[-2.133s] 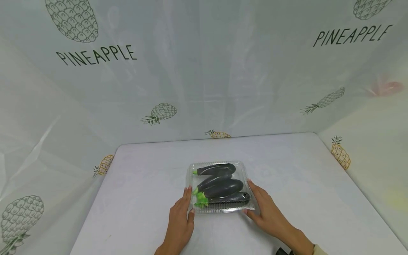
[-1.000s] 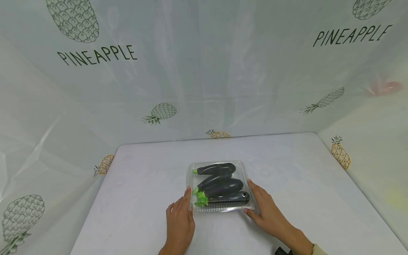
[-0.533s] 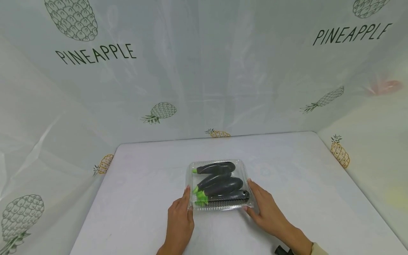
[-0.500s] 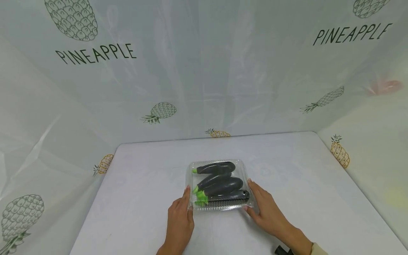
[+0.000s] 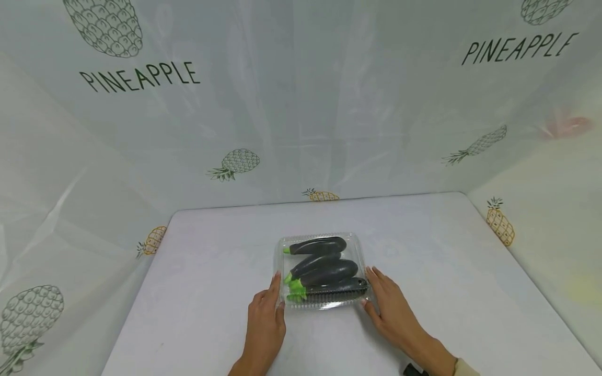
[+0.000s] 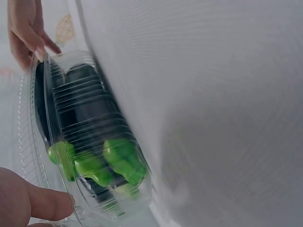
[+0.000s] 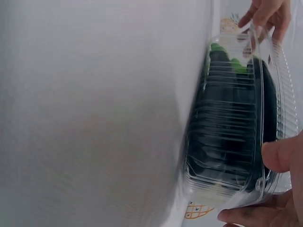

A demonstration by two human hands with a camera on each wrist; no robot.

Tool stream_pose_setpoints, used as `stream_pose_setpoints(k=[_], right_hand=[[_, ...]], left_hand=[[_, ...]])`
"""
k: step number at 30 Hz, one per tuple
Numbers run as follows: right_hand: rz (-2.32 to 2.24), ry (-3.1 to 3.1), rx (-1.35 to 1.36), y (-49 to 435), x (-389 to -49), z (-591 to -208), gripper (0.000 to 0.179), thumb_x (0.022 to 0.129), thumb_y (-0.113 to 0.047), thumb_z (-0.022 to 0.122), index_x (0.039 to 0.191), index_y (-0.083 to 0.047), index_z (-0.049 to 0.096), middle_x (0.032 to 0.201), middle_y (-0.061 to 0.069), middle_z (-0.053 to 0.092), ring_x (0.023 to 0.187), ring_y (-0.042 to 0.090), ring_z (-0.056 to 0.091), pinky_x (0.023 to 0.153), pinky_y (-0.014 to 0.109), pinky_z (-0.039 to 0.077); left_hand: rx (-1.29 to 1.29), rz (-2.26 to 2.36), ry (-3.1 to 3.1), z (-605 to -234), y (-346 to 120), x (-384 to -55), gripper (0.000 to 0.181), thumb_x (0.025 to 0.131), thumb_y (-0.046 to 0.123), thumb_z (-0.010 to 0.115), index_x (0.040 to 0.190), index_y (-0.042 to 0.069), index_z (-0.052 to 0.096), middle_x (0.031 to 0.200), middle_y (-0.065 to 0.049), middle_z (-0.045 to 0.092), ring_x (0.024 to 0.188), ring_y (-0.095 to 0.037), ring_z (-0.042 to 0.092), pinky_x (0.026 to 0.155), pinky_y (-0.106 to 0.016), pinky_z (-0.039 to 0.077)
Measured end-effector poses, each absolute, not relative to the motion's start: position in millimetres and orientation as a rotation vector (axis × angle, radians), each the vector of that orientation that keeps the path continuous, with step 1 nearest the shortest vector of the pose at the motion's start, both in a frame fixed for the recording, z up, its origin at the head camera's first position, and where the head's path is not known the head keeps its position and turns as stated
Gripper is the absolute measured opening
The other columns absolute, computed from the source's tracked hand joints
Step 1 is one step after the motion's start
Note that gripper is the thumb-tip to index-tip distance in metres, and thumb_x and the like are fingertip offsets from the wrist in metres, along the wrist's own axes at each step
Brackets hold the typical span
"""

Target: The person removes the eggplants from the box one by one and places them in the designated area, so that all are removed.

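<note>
Box (image 5: 324, 305), clear plastic: on the table (image 5: 211, 271), directly between both hands, lid (image 5: 354, 249) on. Inside the box, four eggplants (image 5: 331, 272) in view, green ends (image 5: 296, 288) toward the box's left. Latching of the lid all round: cannot tell.

Left hand (image 5: 264, 318) at the box's left near corner: half spread, thumb and forefinger apart, light grip on the rim (image 5: 278, 258). Right hand (image 5: 392, 309) at the box's right near corner: spread a little wider, thumb (image 7: 278, 153) by the rim, fingers along the box's side, also a light grip.

Step in hand, as a guess: steadying the box by its near corners. For doing it well: match pressure left and right; stay at the corners, off mid-lid, thin plastic being likely to bow; keep the box level against sliding.

Against half a second earlier: right hand slightly shifted, second fingertip now showing at the box's right side. Left hand much the same. No clear move of box or eggplants, only a slight drift of the whole view.
</note>
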State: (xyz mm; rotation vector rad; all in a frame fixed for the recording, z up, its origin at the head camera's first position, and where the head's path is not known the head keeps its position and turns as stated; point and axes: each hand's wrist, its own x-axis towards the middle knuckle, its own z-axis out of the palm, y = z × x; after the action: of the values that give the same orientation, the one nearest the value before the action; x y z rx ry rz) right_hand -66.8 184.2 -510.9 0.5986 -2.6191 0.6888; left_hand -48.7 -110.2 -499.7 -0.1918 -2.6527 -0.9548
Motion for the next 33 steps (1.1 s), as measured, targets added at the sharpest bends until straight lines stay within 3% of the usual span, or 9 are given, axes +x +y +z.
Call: stream_pose_setpoints(k=[15, 23, 33], right_hand=[[0.598, -2.603, 0.54, 176.8, -65.2, -514.3, 0.058, 0.089, -0.002, 0.078, 0.138, 0.016, 0.053, 0.136, 0.033, 0.064, 0.132, 0.048, 0.058, 0.108, 0.059, 0.046], [0.626, -2.687, 0.511, 174.0, -61.0, -511.6, 0.055, 0.093, 0.0, 0.076, 0.139, 0.016, 0.05, 0.14, 0.033, 0.061, 0.135, 0.049, 0.056, 0.11, 0.065, 0.046], [0.511, -2.566, 0.581, 180.5, -66.0, -507.6, 0.056, 0.084, 0.008, 0.078, 0.133, 0.013, 0.052, 0.131, 0.033, 0.065, 0.127, 0.048, 0.062, 0.105, 0.066, 0.05]], left_hand=[[-0.156, -0.991, -2.675, -497.1, -109.1, -46.1, 0.068, 0.087, -0.013, 0.074, 0.151, -0.005, 0.052, 0.136, -0.022, 0.068, 0.108, -0.042, 0.065, 0.091, -0.063, 0.053], [-0.17, -0.956, -2.653, -498.8, -109.3, -44.8, 0.07, 0.085, -0.013, 0.077, 0.15, -0.005, 0.053, 0.132, -0.021, 0.07, 0.105, -0.041, 0.066, 0.09, -0.065, 0.053], [-0.195, -0.898, -2.639, -495.8, -108.4, -42.9, 0.072, 0.084, -0.01, 0.079, 0.151, -0.004, 0.053, 0.137, -0.018, 0.069, 0.104, -0.039, 0.067, 0.089, -0.065, 0.053]])
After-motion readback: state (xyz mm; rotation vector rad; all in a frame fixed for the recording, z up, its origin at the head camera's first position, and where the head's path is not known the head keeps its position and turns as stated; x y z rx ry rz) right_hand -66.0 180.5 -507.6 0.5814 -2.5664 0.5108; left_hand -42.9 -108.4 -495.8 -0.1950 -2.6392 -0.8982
